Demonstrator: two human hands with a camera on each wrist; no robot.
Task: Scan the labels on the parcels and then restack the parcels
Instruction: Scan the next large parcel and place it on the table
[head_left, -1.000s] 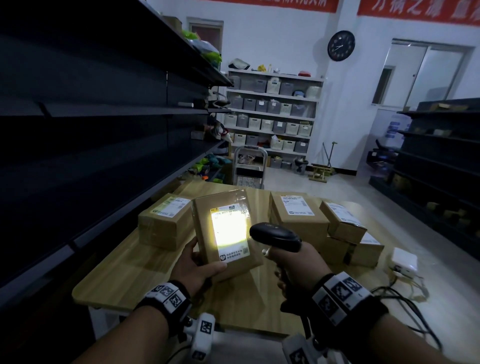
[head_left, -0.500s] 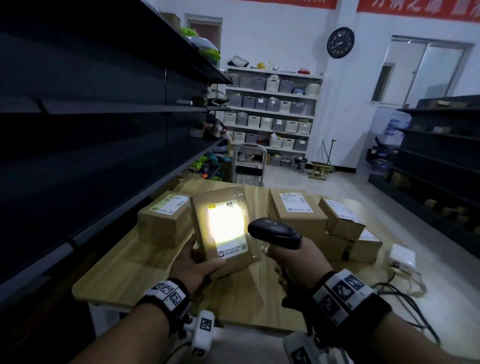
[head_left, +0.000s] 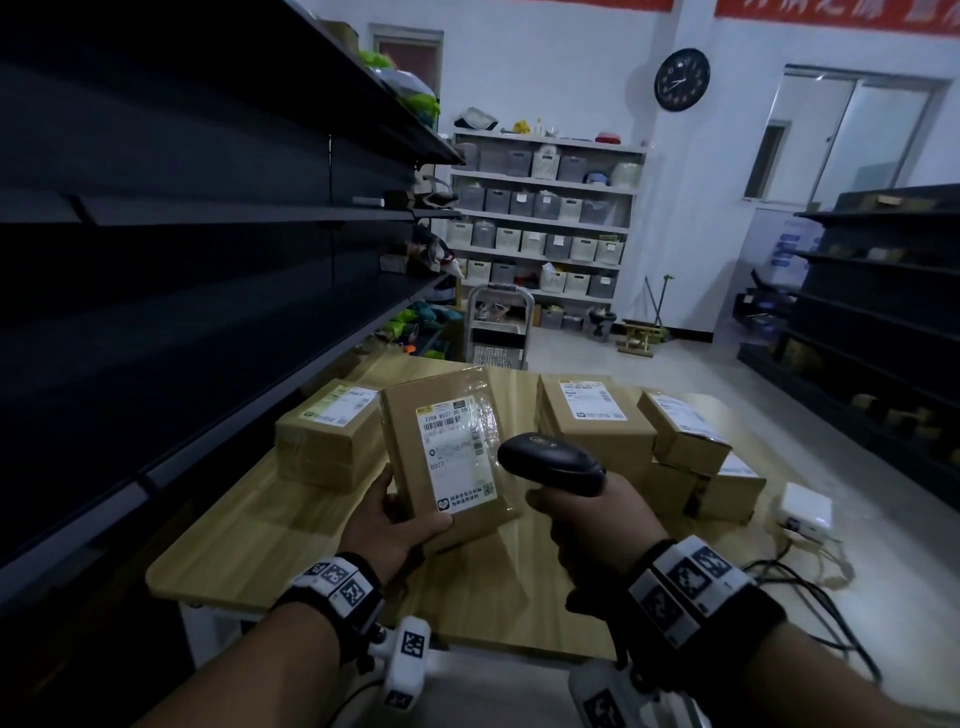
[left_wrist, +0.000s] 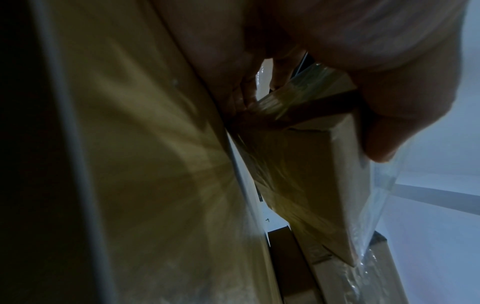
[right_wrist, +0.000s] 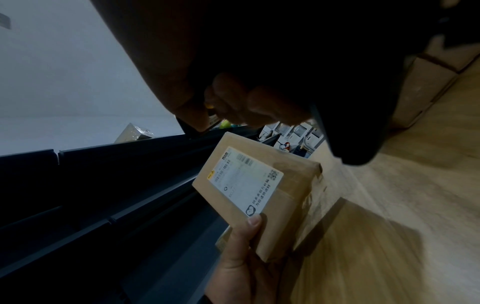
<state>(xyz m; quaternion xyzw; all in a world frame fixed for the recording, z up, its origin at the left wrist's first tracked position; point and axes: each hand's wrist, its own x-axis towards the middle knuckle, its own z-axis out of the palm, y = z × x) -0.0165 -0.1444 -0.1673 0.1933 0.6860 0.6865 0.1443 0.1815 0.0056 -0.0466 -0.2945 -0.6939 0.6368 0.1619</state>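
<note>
The left hand (head_left: 396, 525) grips a tilted cardboard parcel (head_left: 449, 457) at its lower corner, thumb on the shipping label (head_left: 457, 454). The right hand (head_left: 592, 525) is wrapped round a black barcode scanner (head_left: 551, 464) just beside it. Both are above the wooden table (head_left: 249, 551), where further parcels (head_left: 597, 426) lie.

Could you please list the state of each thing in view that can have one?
held parcel: tilted up, label facing the scanner, label unlit
scanner: aimed at the label
left hand: gripping the parcel's lower corner
right hand: gripping the scanner
parcels on the table: resting, labels up
</note>
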